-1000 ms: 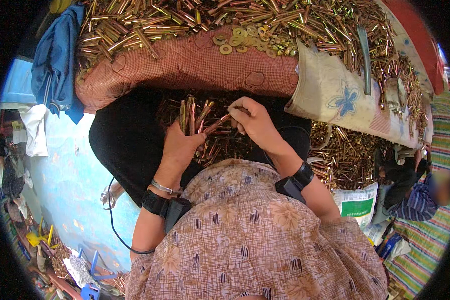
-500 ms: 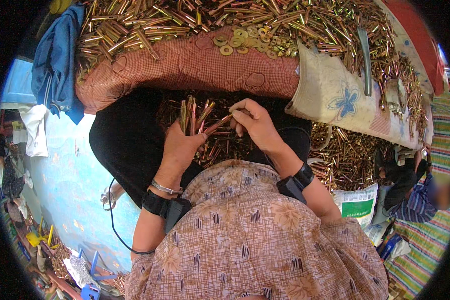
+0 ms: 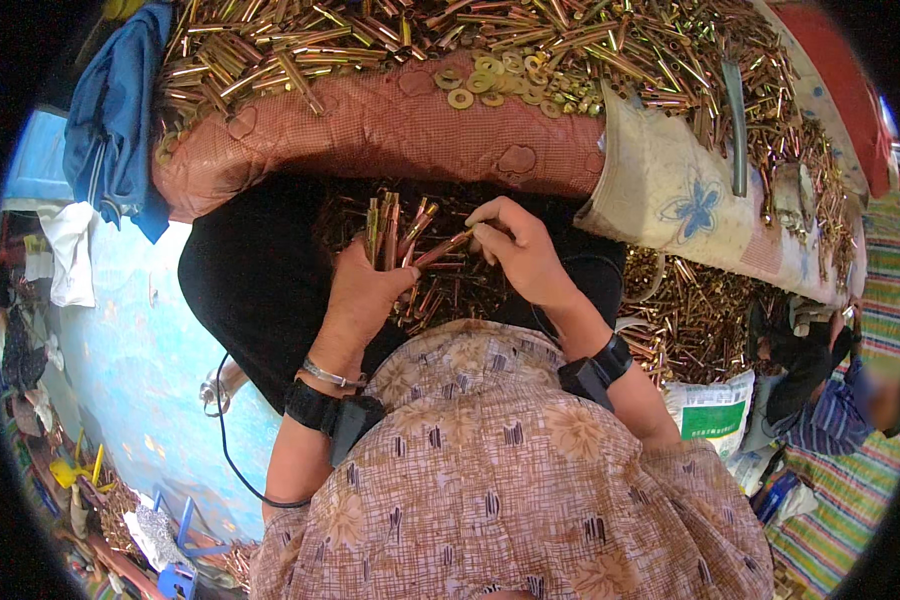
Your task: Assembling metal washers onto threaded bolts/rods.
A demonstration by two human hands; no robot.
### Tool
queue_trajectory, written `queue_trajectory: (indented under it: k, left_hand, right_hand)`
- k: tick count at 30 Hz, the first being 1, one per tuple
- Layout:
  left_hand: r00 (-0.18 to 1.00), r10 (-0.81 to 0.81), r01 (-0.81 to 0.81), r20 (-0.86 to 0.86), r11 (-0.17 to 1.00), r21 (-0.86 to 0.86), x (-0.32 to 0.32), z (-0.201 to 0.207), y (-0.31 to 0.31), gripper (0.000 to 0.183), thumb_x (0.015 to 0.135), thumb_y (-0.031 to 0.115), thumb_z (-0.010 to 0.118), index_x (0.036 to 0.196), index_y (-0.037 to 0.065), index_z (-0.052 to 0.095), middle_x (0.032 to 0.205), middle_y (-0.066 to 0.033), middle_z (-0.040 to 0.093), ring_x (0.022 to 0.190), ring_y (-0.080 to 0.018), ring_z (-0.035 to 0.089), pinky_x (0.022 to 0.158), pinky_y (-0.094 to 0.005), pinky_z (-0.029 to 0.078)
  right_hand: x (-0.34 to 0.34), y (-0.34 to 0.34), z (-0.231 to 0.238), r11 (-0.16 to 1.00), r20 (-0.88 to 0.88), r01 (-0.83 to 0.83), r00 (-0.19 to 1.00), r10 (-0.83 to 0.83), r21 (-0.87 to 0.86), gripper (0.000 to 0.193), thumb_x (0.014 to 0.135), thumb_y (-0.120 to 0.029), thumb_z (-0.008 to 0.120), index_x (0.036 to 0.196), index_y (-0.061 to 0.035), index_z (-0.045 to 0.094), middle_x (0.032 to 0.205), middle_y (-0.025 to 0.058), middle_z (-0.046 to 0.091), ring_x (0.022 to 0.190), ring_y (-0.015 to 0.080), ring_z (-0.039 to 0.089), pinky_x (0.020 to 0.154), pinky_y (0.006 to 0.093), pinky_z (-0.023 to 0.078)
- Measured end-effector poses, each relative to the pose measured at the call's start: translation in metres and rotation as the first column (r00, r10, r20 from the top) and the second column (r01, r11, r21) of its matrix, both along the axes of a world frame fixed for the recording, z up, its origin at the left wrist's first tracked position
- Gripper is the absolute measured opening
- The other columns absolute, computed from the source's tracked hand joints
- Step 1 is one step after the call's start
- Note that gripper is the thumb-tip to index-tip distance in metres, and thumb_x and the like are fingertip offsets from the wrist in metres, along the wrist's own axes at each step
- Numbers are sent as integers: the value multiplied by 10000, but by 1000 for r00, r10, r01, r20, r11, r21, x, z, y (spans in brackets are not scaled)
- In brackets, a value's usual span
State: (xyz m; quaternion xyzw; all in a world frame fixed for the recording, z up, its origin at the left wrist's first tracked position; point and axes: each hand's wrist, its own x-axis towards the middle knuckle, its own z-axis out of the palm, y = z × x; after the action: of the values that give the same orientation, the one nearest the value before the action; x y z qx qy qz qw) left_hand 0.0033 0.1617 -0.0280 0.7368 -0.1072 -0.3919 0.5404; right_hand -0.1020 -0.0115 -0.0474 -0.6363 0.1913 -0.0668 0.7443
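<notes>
We're gripping a fanned bundle of shiny copper-coloured metal tubes (image 3: pixel 390 230) in the left hand (image 3: pixel 358 295), over our black-clothed lap (image 3: pixel 245 270), and pinching the rightmost tube's end with the right hand (image 3: pixel 518 255); a slack left grip could be dropping some.

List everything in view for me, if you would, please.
Metal tubes: uncountable, coppery, top and centre
Washers: over ten, brassy, upper centre
Padded cloth: one, reddish, below washers
Flowered cloth: one, cream, upper right
Strip: one, grey, upper right
Metal pieces: uncountable, coppery, right
Hanging cloths: two, blue and white, left
Sack: one, white and green, right
Mat: one, striped, far right
Co-worker: one, blue sleeve, right
Clutter: uncountable, mixed, lower left
Held tubes: several, coppery, centre
Patterned top: one, brown, bottom
Wristbands: two, black, lower centre
Left hand: one, bare, holding tubes
Right hand: one, bare, at tube's end
</notes>
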Motion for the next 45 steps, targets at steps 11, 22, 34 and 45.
queue_trajectory:
  k: [11,22,34,45]
  left_hand:
    - [990,45,-58,-133,994,-92,1,-3,5,250,666,8,625,906,15,554,786,-12,573,664,-107,534,622,-248,446]
    - [1000,23,-22,-18,999,30,-1,-4,3,279,674,5,619,941,5,542,823,-16,574,711,-112,539,697,-251,446]
    - [996,3,-6,84,999,32,-3,-2,1,242,680,26,613,910,-3,545,818,-29,580,725,-119,537,695,-254,443]
    - [988,-9,1,152,999,50,-1,-8,1,243,678,47,617,898,-26,542,759,-79,590,669,-142,559,618,-287,459]
  right_hand:
    - [3,-9,13,996,-21,-54,998,52,-78,130,854,-42,516,978,-10,495,728,39,518,625,105,497,586,252,426]
    - [3,0,3,996,-48,31,998,-27,80,147,870,-143,536,868,0,499,674,52,536,564,122,536,524,266,450]
    - [12,7,-3,989,-117,110,986,-122,-102,201,859,-193,570,774,-22,508,588,18,452,514,92,441,472,268,348]
    - [12,4,9,987,-336,-10,941,-45,-160,210,890,-217,519,847,-12,529,591,16,504,507,70,454,472,223,377]
